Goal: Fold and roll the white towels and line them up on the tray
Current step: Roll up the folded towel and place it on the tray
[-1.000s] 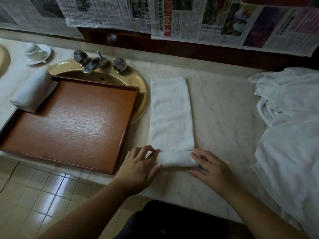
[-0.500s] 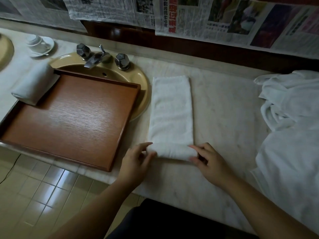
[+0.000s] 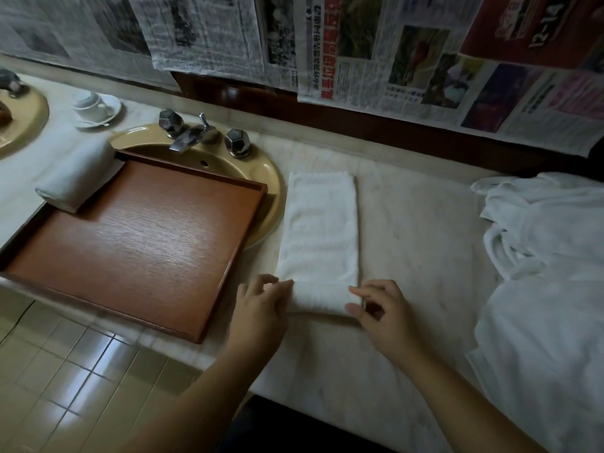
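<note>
A white towel [image 3: 320, 230], folded into a long strip, lies on the marble counter right of the tray. Its near end is rolled up into a short roll [image 3: 322, 300]. My left hand [image 3: 261, 308] curls its fingers over the roll's left end. At the roll's right end my right hand [image 3: 380, 310] holds it between forefinger and thumb. The brown wooden tray [image 3: 137, 250] rests over the sink. One finished rolled towel [image 3: 76, 176] lies across the tray's far left corner.
A pile of loose white towels [image 3: 542, 256] fills the counter's right side. Behind the tray are the tan sink [image 3: 261, 178] and chrome taps [image 3: 192, 134]. A cup and saucer [image 3: 93, 107] stand at far left. The counter's front edge drops to a tiled floor [image 3: 81, 387].
Both hands have pushed the roll away from me along the strip, and the roll has grown thicker. The flat part of the towel is shorter.
</note>
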Demonstrator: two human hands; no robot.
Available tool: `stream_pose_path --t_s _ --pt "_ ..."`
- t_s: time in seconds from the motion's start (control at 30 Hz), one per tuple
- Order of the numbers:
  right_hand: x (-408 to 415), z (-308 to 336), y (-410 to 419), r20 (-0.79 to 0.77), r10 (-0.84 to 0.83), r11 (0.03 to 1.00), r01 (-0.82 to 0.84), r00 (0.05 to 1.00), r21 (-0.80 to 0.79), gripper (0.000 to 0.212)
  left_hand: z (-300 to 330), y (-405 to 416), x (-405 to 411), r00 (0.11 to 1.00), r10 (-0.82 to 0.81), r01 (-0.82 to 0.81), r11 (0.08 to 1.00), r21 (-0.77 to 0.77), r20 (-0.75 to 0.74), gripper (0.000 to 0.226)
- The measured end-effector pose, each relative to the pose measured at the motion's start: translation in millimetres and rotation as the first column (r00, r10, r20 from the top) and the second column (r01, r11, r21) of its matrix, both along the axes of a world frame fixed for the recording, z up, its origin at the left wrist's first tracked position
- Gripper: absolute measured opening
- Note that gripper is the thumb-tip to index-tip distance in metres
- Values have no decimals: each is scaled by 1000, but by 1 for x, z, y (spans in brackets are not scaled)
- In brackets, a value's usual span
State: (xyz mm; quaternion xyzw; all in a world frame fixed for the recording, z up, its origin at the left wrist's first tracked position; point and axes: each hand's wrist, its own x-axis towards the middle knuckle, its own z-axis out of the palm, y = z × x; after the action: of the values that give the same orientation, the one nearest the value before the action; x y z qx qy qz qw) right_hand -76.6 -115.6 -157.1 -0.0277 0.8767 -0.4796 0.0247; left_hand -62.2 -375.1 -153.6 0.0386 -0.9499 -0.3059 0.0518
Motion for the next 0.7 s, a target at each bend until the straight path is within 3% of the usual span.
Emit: stream_pose_path --t_s 0.07,0.17,0.27,0.37,0.53,0.7 --pt "-1 -1 4 -54 94 992 -89 994 93 45 -4 1 7 994 -107 102 985 -137 -29 38" --pt "-12 6 9 -49 200 971 -192 979 145 47 -6 -8 14 977 -212 204 956 -212 -17 55" --pt "-26 10 10 71 239 958 -247 968 144 43 -6 -18 12 971 -235 241 948 -209 54 56" --pt "-40 14 6 225 230 953 -266 947 146 39 -2 -16 5 979 -150 172 973 -153 141 54" --pt "-64 17 -2 360 162 975 -206 919 87 18 3 -6 -4 977 -34 46 998 -51 212 45" --pt "-78 16 -21 517 -44 995 86 855 -57 20 3 2 -16 965 39 -59 996 72 258 43"
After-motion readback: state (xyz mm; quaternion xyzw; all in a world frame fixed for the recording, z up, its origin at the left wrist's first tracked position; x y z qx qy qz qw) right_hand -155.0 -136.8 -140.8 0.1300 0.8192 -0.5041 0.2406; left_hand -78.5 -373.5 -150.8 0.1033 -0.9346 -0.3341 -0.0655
